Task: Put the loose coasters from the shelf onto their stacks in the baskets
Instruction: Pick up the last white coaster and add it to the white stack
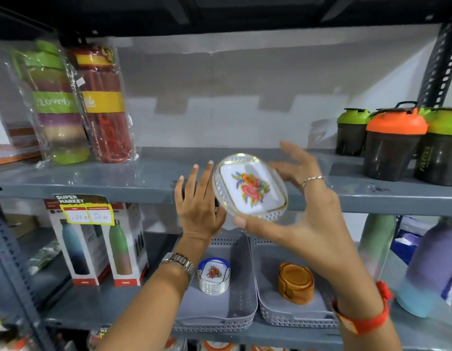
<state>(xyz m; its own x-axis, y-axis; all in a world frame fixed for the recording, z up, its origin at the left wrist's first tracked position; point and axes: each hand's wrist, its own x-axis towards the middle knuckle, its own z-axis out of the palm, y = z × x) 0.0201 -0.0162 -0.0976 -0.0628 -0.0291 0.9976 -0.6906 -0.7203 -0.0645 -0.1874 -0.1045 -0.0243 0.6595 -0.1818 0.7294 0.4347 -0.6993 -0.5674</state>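
**Coaster in hand, above the baskets**

Right hand (299, 211) grips the floral coaster (250, 184) by its rim, thumb under, fingers behind, tilted, in front of the upper shelf edge (93, 184). Left hand (198, 201) is open, palm steadying its left side. Looks light, stiff, glossy, prob. slippery & chippable; hold by edges. Matching stack (214, 276) sits in the left basket (241, 297) below; brown stack (295, 283) in the right basket (268, 300).

The green band of the wrapped bottle (58, 102) reads "Lovely". The red bottle (106, 107) carries "SPORT", printed vertically. A price tag (84, 210) on the shelf edge (93, 191) says "SUPER MARKET"; its handwritten numbers are unclear.
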